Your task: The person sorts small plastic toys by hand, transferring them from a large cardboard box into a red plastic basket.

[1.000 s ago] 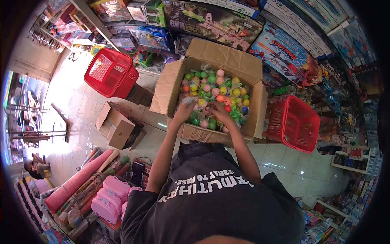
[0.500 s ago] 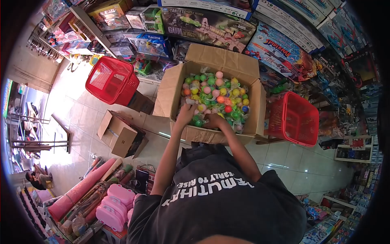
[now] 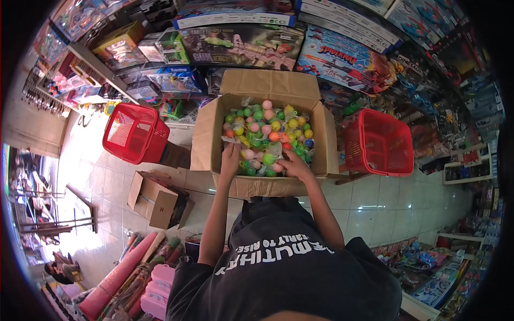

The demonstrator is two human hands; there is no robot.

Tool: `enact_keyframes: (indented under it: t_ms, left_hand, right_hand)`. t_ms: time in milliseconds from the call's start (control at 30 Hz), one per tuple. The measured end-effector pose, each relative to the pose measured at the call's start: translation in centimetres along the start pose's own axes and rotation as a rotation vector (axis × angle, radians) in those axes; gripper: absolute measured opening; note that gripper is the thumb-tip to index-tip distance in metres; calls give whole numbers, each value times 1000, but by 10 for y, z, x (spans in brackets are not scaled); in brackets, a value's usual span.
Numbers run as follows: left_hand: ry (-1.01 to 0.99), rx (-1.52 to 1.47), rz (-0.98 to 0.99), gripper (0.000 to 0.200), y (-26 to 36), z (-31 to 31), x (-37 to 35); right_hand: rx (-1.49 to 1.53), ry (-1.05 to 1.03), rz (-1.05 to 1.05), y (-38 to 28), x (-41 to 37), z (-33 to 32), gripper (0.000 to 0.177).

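Note:
A brown cardboard box (image 3: 202,140) with its flaps spread holds many colourful balls (image 3: 266,128) in clear plastic wrapping. Inside the left front part, my left hand (image 3: 231,156) is closed, pinching a piece of clear plastic wrapping (image 3: 231,140). My right hand (image 3: 295,165) reaches over the front right part. Its curled fingers are at a clear bag with a green ball (image 3: 269,159) and beside a pink ball (image 3: 278,167). Exactly what these fingers grip is partly hidden.
Red plastic baskets stand on either side: one at left (image 3: 158,134), one at right (image 3: 364,142). A smaller open carton (image 3: 155,200) sits on the tiled floor. Boxed toys (image 3: 243,45) line the shelves behind. Pink cases (image 3: 159,289) and rolls (image 3: 120,275) are at lower left.
The view has shifted, so the box appears lower and further left. My left hand has lifted the plastic wrapping slightly. My right hand's fingers have come up from among the balls.

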State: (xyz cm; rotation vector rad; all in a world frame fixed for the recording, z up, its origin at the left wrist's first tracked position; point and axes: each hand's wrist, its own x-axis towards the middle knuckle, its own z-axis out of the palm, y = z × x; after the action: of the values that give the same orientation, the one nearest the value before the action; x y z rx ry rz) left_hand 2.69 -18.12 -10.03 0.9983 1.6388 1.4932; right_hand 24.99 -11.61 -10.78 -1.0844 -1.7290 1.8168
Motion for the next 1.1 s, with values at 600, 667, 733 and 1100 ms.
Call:
enact_keyframes:
  t_ms: [600, 667, 733, 1100]
  left_hand:
    - [-499, -69, 59, 28, 57, 121, -40]
    - [-596, -95, 16, 29, 47, 143, -43]
    - [-689, -119, -26, 29, 50, 162, -51]
    - [-782, -29, -79, 35, 66, 297, -112]
  right_hand:
    - [257, 269, -133, -52, -81, -61, 34]
    - [298, 304, -120, -48, -100, -79, 34]
    - [253, 329, -79, -53, -122, -100, 30]
    - [281, 392, -179, -6, -210, -201, 29]
